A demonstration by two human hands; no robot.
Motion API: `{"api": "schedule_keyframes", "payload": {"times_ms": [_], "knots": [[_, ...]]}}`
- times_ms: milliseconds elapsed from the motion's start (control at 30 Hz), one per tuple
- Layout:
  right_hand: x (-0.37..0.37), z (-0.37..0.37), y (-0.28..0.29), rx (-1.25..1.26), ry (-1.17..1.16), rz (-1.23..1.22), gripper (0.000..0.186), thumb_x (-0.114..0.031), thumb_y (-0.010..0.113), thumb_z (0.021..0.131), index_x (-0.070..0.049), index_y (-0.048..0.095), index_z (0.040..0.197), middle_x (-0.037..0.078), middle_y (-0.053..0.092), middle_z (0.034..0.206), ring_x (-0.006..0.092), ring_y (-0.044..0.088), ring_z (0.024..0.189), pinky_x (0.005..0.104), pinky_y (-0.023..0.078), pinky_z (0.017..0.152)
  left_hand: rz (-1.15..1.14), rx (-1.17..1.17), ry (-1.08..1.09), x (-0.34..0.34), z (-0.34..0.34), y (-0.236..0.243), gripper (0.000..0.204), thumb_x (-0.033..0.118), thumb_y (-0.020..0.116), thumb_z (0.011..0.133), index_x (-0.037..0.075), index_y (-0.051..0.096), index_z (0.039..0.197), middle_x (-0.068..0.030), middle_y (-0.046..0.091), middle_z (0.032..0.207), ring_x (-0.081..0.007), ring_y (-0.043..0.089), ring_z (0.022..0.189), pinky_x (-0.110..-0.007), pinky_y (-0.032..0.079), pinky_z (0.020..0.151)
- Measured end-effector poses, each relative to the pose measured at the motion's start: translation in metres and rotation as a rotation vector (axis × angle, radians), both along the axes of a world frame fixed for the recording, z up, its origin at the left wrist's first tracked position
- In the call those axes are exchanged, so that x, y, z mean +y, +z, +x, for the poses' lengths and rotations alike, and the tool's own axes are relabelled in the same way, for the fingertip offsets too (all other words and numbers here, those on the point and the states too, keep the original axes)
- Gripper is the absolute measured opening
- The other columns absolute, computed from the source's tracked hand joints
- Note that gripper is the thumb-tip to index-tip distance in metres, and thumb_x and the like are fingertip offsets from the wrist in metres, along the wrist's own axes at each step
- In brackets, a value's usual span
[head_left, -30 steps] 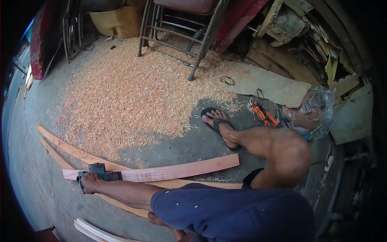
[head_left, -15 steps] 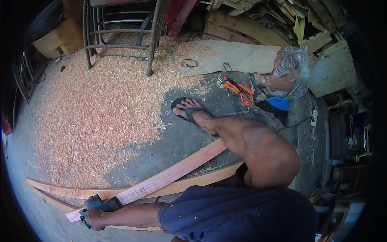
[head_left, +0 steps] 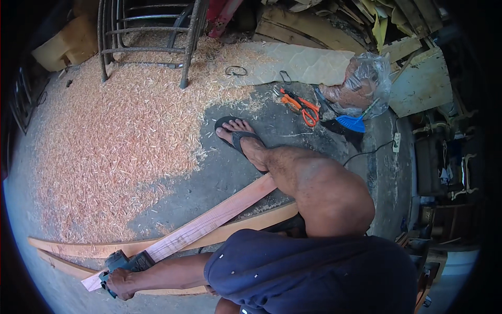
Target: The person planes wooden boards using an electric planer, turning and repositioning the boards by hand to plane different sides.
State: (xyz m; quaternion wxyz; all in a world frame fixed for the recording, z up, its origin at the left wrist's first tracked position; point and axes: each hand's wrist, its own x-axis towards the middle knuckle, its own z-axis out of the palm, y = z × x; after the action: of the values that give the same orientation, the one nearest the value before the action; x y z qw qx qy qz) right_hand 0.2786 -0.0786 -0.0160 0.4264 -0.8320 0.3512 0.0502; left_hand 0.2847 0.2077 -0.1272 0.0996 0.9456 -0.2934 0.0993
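A long pinkish board (head_left: 219,214) slants over the floor, one end at the lower left and the other by my sandalled foot (head_left: 251,144). On its lower-left part sits a teal-and-black electric planer (head_left: 118,259). My right hand (head_left: 121,284), at the end of an outstretched arm, is closed round the planer's handle; the grip hides the fingertips. My navy sleeve covers the upper arm. Paler boards (head_left: 230,234) lie under and beside the pinkish one. My left hand cannot be made out; small patches of skin below the sleeve are too little to name.
Wood shavings (head_left: 120,152) cover much of the floor at the left. A metal-legged chair (head_left: 144,45) stands at the far side. Orange-handled pliers and cutters (head_left: 306,107), a blue brush (head_left: 351,123), a plastic bag (head_left: 374,83) and a cable (head_left: 366,153) lie on the right.
The whole view has shifted slightly, so the scene sits further left and higher. My right hand and the planer keep their place on the board. A little more skin shows below the sleeve.
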Motion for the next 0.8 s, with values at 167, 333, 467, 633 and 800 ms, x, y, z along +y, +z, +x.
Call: {"api": "schedule_keyframes", "payload": {"times_ms": [167,333,467,633,800], "knots": [[0.075,0.125,0.052,-0.188,0.221,0.160,0.030,-0.028,0.061,0.081,-0.002,0.067,0.094,0.022,0.067,0.099,0.0322,0.067,0.090,0.0467,0.053,0.077,0.039,0.060,0.054,0.031,-0.093,0.006,0.028,0.030,0.061,0.094,0.002,0.057,0.092,-0.0180,0.054,0.107,-0.0370,0.050,0.103,-0.050,0.040,0.088],[0.081,0.144,0.059,-0.059,0.193,0.315,0.030,-0.028,0.067,0.080,-0.001,0.073,0.091,0.026,0.073,0.092,0.0348,0.074,0.084,0.0447,0.060,0.074,0.074,0.180,0.108,0.034,-0.129,0.040,0.021,0.025,0.063,0.091,0.005,0.059,0.095,-0.0154,0.052,0.113,-0.0359,0.047,0.110,-0.051,0.038,0.092],[0.105,0.162,0.085,-0.070,0.274,0.136,0.045,-0.043,0.068,0.085,-0.001,0.074,0.098,0.025,0.073,0.103,0.0370,0.072,0.096,0.0458,0.056,0.081,0.017,0.221,0.238,0.057,-0.112,0.060,0.023,0.027,0.066,0.088,0.006,0.059,0.094,-0.0141,0.051,0.115,-0.0350,0.046,0.113,-0.050,0.036,0.095],[0.109,0.162,0.071,-0.065,0.342,0.123,0.058,-0.050,0.076,0.079,0.002,0.072,0.105,0.022,0.074,0.095,0.0340,0.073,0.087,0.0427,0.055,0.076,-0.060,0.210,0.131,0.062,-0.116,0.058,0.023,0.026,0.067,0.086,0.006,0.059,0.094,-0.0139,0.050,0.113,-0.0335,0.047,0.112,-0.049,0.037,0.094],[0.108,0.157,0.055,-0.166,0.329,0.197,0.042,-0.039,0.079,0.082,-0.001,0.074,0.100,0.010,0.071,0.081,0.0198,0.066,0.071,0.0357,0.051,0.066,-0.074,0.207,0.187,0.059,-0.126,0.057,0.023,0.027,0.067,0.086,0.008,0.061,0.097,-0.0101,0.053,0.113,-0.0296,0.050,0.114,-0.046,0.039,0.096]]}}
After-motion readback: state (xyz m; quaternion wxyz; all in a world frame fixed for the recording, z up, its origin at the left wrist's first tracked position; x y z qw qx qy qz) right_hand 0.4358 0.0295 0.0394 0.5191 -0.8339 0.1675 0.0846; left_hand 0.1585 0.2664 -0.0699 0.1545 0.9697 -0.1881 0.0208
